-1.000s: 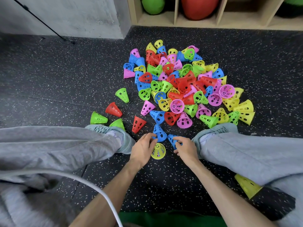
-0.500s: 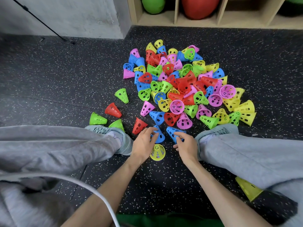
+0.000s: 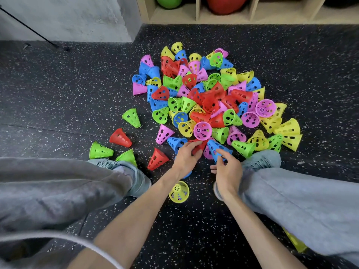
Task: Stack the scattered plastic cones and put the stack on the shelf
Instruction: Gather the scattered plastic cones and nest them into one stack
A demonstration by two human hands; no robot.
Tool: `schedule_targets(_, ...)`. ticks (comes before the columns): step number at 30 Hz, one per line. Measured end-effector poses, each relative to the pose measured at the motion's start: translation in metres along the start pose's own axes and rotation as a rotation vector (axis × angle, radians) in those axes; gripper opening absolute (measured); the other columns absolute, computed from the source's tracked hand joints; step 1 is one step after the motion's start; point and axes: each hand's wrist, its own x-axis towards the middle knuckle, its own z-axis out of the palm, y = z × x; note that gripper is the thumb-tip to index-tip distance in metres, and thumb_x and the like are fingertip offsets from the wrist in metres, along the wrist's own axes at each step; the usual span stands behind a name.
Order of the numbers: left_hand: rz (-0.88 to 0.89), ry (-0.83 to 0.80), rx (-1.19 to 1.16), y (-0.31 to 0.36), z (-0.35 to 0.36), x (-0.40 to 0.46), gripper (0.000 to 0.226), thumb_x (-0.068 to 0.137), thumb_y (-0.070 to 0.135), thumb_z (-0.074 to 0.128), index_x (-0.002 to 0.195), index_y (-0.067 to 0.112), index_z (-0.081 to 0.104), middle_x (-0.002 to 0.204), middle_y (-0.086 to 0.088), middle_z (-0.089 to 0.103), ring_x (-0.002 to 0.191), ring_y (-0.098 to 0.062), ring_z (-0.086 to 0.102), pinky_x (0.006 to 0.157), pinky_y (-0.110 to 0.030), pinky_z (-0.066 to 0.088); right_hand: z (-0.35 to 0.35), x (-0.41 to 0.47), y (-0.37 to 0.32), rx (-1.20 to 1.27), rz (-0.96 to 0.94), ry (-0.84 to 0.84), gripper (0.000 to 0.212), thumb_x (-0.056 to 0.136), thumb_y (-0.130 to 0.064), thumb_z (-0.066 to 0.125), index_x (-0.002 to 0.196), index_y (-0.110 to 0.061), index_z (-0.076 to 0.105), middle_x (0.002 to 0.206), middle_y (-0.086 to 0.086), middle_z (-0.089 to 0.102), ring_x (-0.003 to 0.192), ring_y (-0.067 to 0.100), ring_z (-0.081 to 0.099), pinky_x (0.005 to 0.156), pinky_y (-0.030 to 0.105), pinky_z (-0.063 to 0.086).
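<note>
A pile of several perforated plastic cones [image 3: 209,98] in red, blue, green, yellow and pink lies on the dark speckled floor. My left hand [image 3: 185,157] has its fingers curled round a red cone [image 3: 198,147] at the pile's near edge. My right hand [image 3: 227,169] pinches a blue cone [image 3: 217,149] lifted just beside it. A blue cone [image 3: 187,174] lies partly hidden under my left wrist. A yellow cone [image 3: 179,191] lies alone on the floor between my forearms.
Stray cones lie to the left: a green cone [image 3: 132,117], a red cone [image 3: 120,138], a green cone [image 3: 100,150] and a red cone [image 3: 157,159]. My legs and shoes flank the hands. A wooden shelf [image 3: 196,16] holding balls stands at the back. A yellow cone [image 3: 296,242] lies under my right leg.
Both hands moved forward from the lone yellow cone toward the pile. My right hand lifted the blue cone, and my left hand left a blue cone and took hold of a red one.
</note>
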Motion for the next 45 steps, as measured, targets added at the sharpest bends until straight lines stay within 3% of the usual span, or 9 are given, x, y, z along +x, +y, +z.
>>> schedule_targets(2,-0.019,-0.021,0.027,-0.002,0.004,0.007,0.043,0.102,0.017,0.060,0.145,0.012,0.056,0.133,-0.011,0.057,0.111,-0.019,0.056,0.096,-0.017,0.040,-0.002,0.005,0.001,0.010,0.012,0.016,0.033,0.102,-0.001,0.048,0.122,-0.013,0.071,0.106,0.005,0.072,0.058,0.007,0.070,0.051,0.017,0.054)
schedule_targets(8,-0.053,0.201,-0.038,-0.006,0.003,0.003,0.032,0.098,0.015,0.066,0.130,0.012,0.069,0.119,0.002,0.069,0.099,-0.007,0.060,0.079,0.000,0.039,-0.003,0.008,0.003,0.050,0.023,0.028,0.031,0.102,-0.003,0.049,0.119,-0.014,0.072,0.108,0.004,0.073,0.059,0.011,0.071,0.054,0.020,0.056)
schedule_targets(12,-0.098,0.352,-0.113,-0.012,-0.004,-0.009,0.022,0.095,0.008,0.068,0.113,0.019,0.077,0.104,0.013,0.074,0.095,0.000,0.067,0.089,-0.018,0.053,-0.002,0.006,0.000,0.059,0.013,0.017,0.030,0.101,-0.004,0.050,0.117,-0.015,0.073,0.107,0.001,0.074,0.058,0.011,0.070,0.054,0.020,0.055)
schedule_targets(17,-0.115,0.397,-0.243,-0.014,-0.015,-0.020,0.024,0.096,0.006,0.067,0.112,0.023,0.069,0.091,0.014,0.072,0.081,0.008,0.066,0.071,-0.014,0.052,-0.002,0.001,-0.009,0.049,-0.021,-0.004,0.032,0.102,-0.004,0.049,0.117,-0.023,0.070,0.111,-0.003,0.071,0.058,0.008,0.069,0.058,0.024,0.057)
schedule_targets(22,-0.086,0.397,-0.226,-0.019,-0.016,-0.022,0.022,0.099,0.008,0.064,0.112,0.020,0.077,0.104,0.011,0.075,0.095,0.002,0.068,0.085,-0.020,0.055,-0.005,-0.002,-0.016,0.064,-0.041,-0.001,0.034,0.102,-0.003,0.049,0.120,-0.027,0.066,0.112,0.000,0.068,0.059,0.012,0.070,0.060,0.029,0.057)
schedule_targets(26,-0.060,0.362,-0.254,-0.014,-0.018,-0.026,0.023,0.100,0.011,0.063,0.099,0.031,0.074,0.098,0.014,0.073,0.090,-0.004,0.067,0.080,-0.021,0.052,-0.007,-0.004,-0.019,0.060,-0.042,-0.004,0.038,0.102,-0.003,0.049,0.127,-0.029,0.061,0.113,0.001,0.069,0.060,0.013,0.070,0.058,0.024,0.055)
schedule_targets(30,-0.012,0.305,-0.244,-0.010,-0.021,-0.026,0.030,0.099,0.012,0.064,0.090,0.040,0.069,0.098,0.010,0.072,0.092,-0.007,0.067,0.084,-0.026,0.053,-0.009,-0.005,-0.021,0.025,-0.067,-0.009,0.043,0.100,-0.002,0.052,0.133,-0.028,0.056,0.106,-0.005,0.071,0.060,0.008,0.070,0.066,0.036,0.059)
schedule_targets(41,0.115,0.196,-0.150,-0.008,-0.019,-0.028,0.028,0.096,0.002,0.063,0.089,0.028,0.069,0.105,0.017,0.065,0.107,-0.002,0.060,0.096,-0.017,0.044,-0.008,-0.002,-0.010,-0.155,-0.119,-0.092,0.043,0.101,-0.004,0.049,0.126,-0.037,0.060,0.094,-0.014,0.067,0.081,0.010,0.071,0.081,0.049,0.057)
schedule_targets(45,0.122,0.165,-0.152,-0.005,-0.017,-0.029,0.021,0.099,0.003,0.059,0.095,0.020,0.070,0.114,0.009,0.063,0.100,0.003,0.062,0.088,-0.008,0.044,-0.006,-0.002,-0.006,-0.171,-0.159,-0.140,0.042,0.099,-0.004,0.052,0.122,-0.037,0.062,0.094,-0.017,0.068,0.086,0.015,0.071,0.081,0.051,0.056)
